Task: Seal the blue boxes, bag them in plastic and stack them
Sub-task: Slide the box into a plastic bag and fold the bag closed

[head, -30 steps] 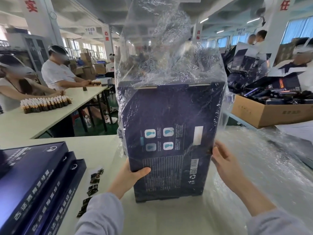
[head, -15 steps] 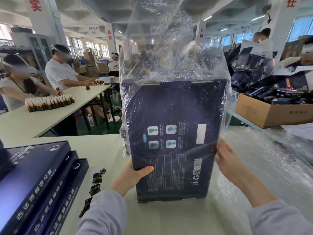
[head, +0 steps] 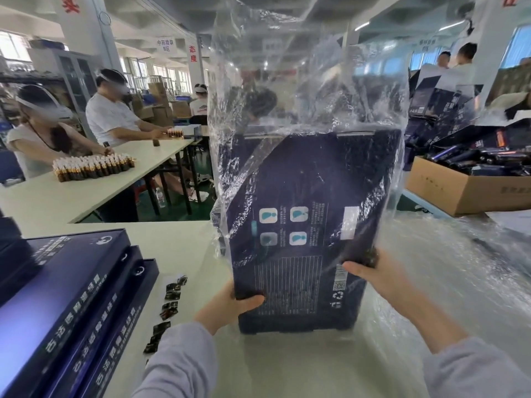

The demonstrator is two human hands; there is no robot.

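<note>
A large dark blue box (head: 304,225) stands upright on its short end on the table, printed back facing me. A clear plastic bag (head: 310,90) covers its upper part and rises loose above it. My left hand (head: 230,304) grips the box's lower left edge, thumb on the printed face. My right hand (head: 373,275) pinches the bag's lower edge against the box's right side. Three flat blue boxes (head: 66,305) lie stacked and fanned at the near left.
Small dark sachets (head: 168,303) lie in a row between the stack and the upright box. Crinkled plastic sheeting (head: 448,268) covers the table at right. A cardboard carton (head: 459,191) of dark items stands behind. People work at a table with brown vials (head: 92,166) at left.
The bag's edge has come further down the box's right side under my right hand. The box has tilted slightly. My left hand keeps its grip.
</note>
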